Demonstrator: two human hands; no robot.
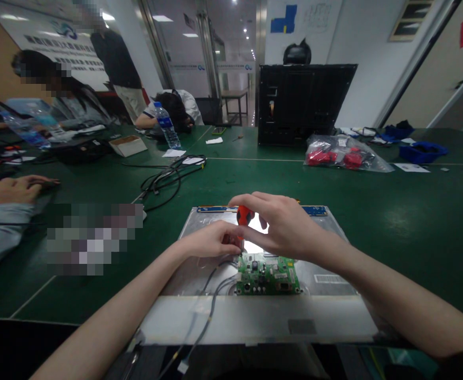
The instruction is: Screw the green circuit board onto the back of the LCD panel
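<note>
Evidently a screw is being worked at the upper-left corner of the circuit board [268, 274]: the right hand [282, 232] grips the red-handled screwdriver [244, 215], the left hand [211, 241] pinches its shaft, which needs keeping upright.

Ceiling lights [162, 18] leave the room dim and bluish. Glare burns on the metal panel [203, 224]; straight lines bow at the edges.

A: Hands, quick?
B: The right hand [282, 227] grips a red-handled screwdriver [245, 215] from above; left hand [211, 240] pinches its shaft from 9 o'clock.
A: Below them?
B: At 6 o'clock, green circuit board [266, 274] on metal panel [326, 248], green bench [393, 221].
</note>
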